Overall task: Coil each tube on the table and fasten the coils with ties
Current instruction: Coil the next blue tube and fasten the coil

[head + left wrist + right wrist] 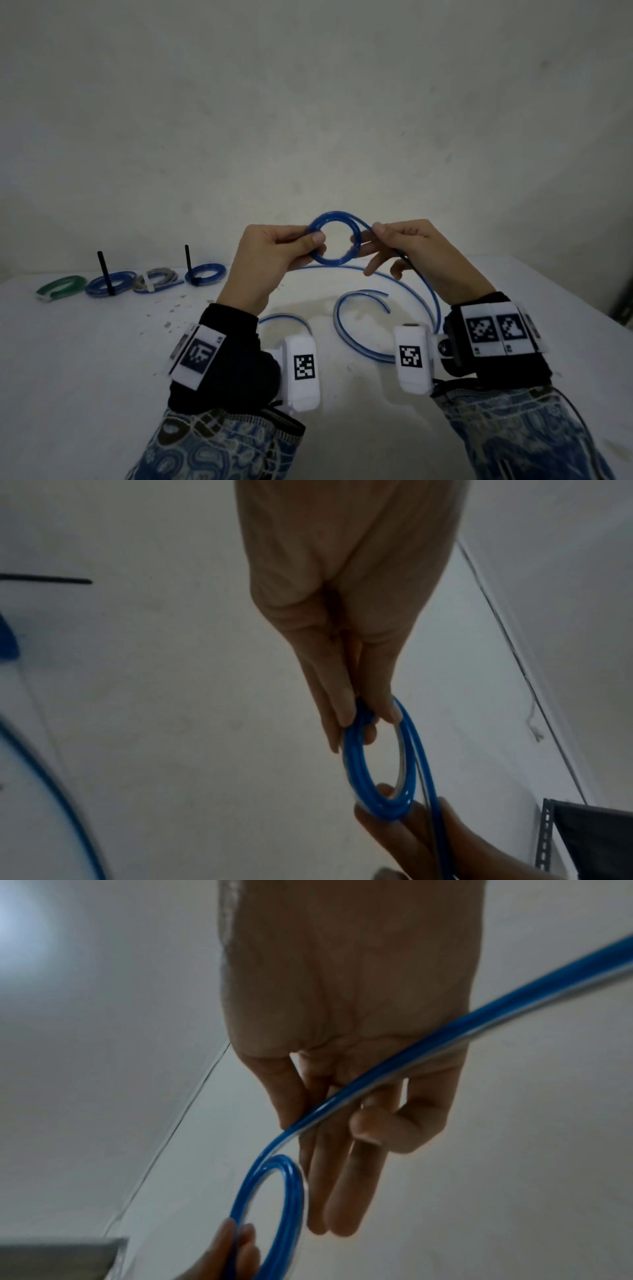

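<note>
Above the white table (102,359) I hold a blue tube wound into a small coil (334,215). My left hand (313,240) pinches the coil's left side between thumb and fingers, as the left wrist view confirms for the coil (352,764) and hand (359,718). My right hand (371,234) pinches the tube where it leaves the coil's right side. The loose length (433,301) drops past my right wrist and curls on the table, ending at a free tip (388,311). In the right wrist view the tube (445,1034) crosses my right hand's fingers (346,1191) into the coil (291,1191).
Four tied coils lie in a row at the table's back left: a green one (61,286), a blue one (109,282) with an upright black tie, a grey one (156,279) with a white tie, and a blue one (205,272) with a black tie. Small flecks (168,308) dot the table.
</note>
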